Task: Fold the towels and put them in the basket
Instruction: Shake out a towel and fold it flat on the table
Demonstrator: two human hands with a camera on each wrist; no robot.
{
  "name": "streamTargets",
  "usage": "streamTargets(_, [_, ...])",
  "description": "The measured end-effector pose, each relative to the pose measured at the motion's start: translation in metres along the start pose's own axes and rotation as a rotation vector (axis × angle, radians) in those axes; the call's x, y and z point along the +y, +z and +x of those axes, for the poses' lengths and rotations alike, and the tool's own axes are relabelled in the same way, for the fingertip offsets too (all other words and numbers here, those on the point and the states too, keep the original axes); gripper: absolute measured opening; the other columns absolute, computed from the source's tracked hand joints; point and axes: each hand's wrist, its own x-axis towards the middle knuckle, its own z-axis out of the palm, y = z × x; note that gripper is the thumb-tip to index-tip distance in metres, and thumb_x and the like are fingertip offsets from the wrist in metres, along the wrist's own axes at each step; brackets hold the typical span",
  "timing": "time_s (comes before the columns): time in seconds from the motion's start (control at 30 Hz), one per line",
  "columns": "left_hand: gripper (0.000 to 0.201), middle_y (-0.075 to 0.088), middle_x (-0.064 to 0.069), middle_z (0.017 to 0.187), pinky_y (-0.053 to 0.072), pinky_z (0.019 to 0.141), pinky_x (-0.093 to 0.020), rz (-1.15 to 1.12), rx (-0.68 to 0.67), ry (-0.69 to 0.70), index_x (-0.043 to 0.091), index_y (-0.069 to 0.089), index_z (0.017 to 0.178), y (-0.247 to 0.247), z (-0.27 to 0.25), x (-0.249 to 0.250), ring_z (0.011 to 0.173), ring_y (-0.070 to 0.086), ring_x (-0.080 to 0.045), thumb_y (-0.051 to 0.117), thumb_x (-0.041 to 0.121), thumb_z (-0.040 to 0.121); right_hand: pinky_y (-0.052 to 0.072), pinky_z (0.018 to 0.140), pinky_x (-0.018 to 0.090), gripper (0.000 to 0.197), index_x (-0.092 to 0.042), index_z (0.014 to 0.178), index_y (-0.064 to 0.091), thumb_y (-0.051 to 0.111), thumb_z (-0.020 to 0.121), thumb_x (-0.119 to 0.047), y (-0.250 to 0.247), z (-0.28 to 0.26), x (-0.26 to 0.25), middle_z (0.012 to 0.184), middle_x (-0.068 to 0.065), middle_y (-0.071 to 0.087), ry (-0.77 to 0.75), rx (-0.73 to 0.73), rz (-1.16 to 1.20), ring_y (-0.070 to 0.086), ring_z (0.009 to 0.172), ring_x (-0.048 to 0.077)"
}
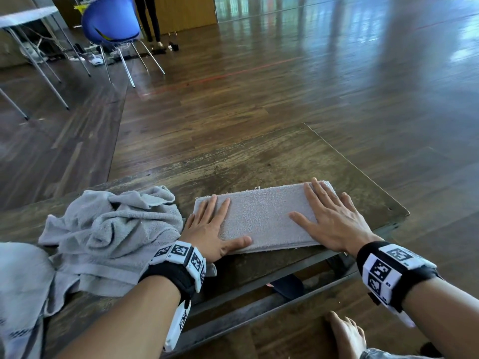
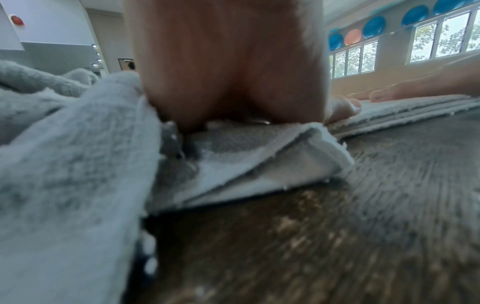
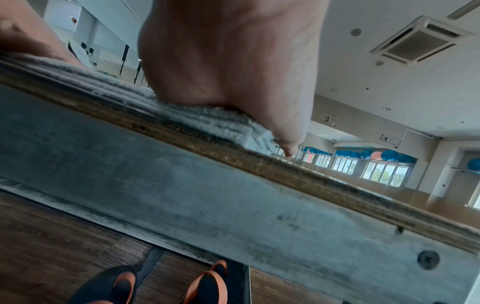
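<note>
A grey towel [image 1: 261, 216], folded into a long flat strip, lies on the wooden table [image 1: 259, 161] near its front edge. My left hand [image 1: 210, 224] lies flat on the strip's left end, fingers straight. My right hand [image 1: 326, 218] presses flat on its right end. Left of them sits a crumpled pile of grey towels [image 1: 114, 229]. In the left wrist view the palm [image 2: 228, 72] rests on a towel corner [image 2: 259, 164], with the folded strip [image 2: 405, 111] to the right. The right wrist view shows the palm [image 3: 233, 61] on the stacked towel layers [image 3: 182, 115]. No basket is in view.
The table's right corner [image 1: 399, 211] is close to my right hand. A pale cloth [image 1: 20, 281] hangs at the lower left. Dark sandals [image 3: 205, 286] and a bare foot [image 1: 347, 335] are under the table. A blue chair [image 1: 111, 22] and a person's legs [image 1: 150, 19] stand far back.
</note>
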Motion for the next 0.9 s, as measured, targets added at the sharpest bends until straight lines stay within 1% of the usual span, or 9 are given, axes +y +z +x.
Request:
streamTargets(0.33, [0.130,-0.037,0.013,0.158,-0.011,0.122,-0.045,-0.017,-0.009,-0.025,0.043,-0.026,0.150,0.000,-0.007,-0.003,0.146,-0.032,-0.009,0.020,0.107,0.047,-0.008,0.125,0.047,0.104,-0.019,0.160,-0.012,0.004,0.082,-0.088,0.003,0.004,0.005,0.167,-0.006,-0.019,0.016,0.002,-0.026,-0.021,0.151,0.007])
streamTargets(0.43, [0.130,-0.037,0.013,0.158,-0.011,0.122,-0.046,-0.014,0.001,-0.039,0.043,-0.026,0.151,0.001,-0.007,-0.001,0.146,-0.032,-0.009,0.019,0.106,0.047,-0.008,0.124,0.048,0.100,-0.016,0.161,-0.002,0.009,0.087,-0.083,0.000,0.003,0.000,0.169,-0.001,-0.007,-0.005,0.040,-0.076,-0.012,0.155,0.012])
streamTargets(0.5, [0.130,-0.036,0.013,0.158,-0.012,0.121,-0.044,-0.019,0.010,-0.053,0.043,-0.025,0.151,0.001,-0.008,-0.001,0.146,-0.032,-0.009,0.020,0.107,0.047,0.002,0.125,0.048,0.088,-0.014,0.157,0.019,0.020,0.093,-0.074,-0.005,-0.001,-0.006,0.167,0.007,0.016,-0.076,0.134,-0.109,0.007,0.155,0.020])
streamTargets(0.57, [0.131,-0.035,0.012,0.159,-0.012,0.121,-0.043,-0.016,0.014,-0.065,0.042,-0.025,0.151,0.002,-0.008,-0.001,0.146,-0.031,-0.009,0.020,0.107,0.046,0.027,0.117,0.044,0.065,-0.016,0.141,0.044,0.033,0.096,-0.062,-0.010,-0.007,-0.015,0.142,0.007,0.048,-0.203,0.279,-0.105,0.037,0.136,0.024])
streamTargets(0.6, [0.131,-0.035,0.012,0.159,-0.011,0.121,-0.043,-0.011,0.016,-0.074,0.042,-0.024,0.152,0.002,-0.008,0.000,0.147,-0.031,-0.009,0.020,0.107,0.046,0.039,0.108,0.042,0.055,-0.019,0.132,0.050,0.036,0.095,-0.058,-0.013,-0.011,-0.021,0.124,0.002,0.055,-0.267,0.322,-0.084,0.046,0.122,0.022])
streamTargets(0.67, [0.128,-0.034,0.011,0.159,-0.010,0.122,-0.044,-0.007,0.022,-0.095,0.041,-0.023,0.152,0.002,-0.008,0.002,0.147,-0.031,-0.010,0.024,0.105,0.051,0.047,0.089,0.041,0.048,-0.025,0.126,0.049,0.033,0.094,-0.057,-0.017,-0.018,-0.033,0.105,-0.004,0.063,-0.339,0.261,-0.066,0.058,0.103,0.022])
streamTargets(0.73, [0.124,-0.035,0.011,0.159,-0.010,0.122,-0.045,-0.015,0.023,-0.114,0.041,-0.023,0.152,0.002,-0.008,0.004,0.147,-0.031,-0.011,0.027,0.103,0.057,0.046,0.073,0.040,0.046,-0.033,0.128,0.042,0.028,0.094,-0.061,-0.017,-0.022,-0.040,0.096,-0.002,0.069,-0.339,0.143,-0.077,0.067,0.092,0.027])
streamTargets(0.77, [0.124,-0.035,0.010,0.159,-0.009,0.123,-0.046,-0.014,0.017,-0.117,0.040,-0.024,0.152,0.001,-0.009,0.005,0.147,-0.031,-0.011,0.026,0.102,0.057,0.043,0.070,0.040,0.046,-0.036,0.130,0.040,0.028,0.094,-0.063,-0.016,-0.022,-0.041,0.094,0.000,0.070,-0.334,0.115,-0.092,0.069,0.091,0.029])
streamTargets(0.9, [0.122,-0.033,0.006,0.161,-0.006,0.123,-0.048,0.024,-0.008,-0.154,0.037,-0.024,0.153,-0.004,-0.015,0.012,0.149,-0.028,-0.014,0.023,0.101,0.060,0.052,0.079,0.043,0.048,-0.041,0.139,0.039,0.032,0.097,-0.062,-0.021,-0.023,-0.035,0.098,0.003,0.069,-0.279,0.078,-0.075,0.068,0.093,0.029])
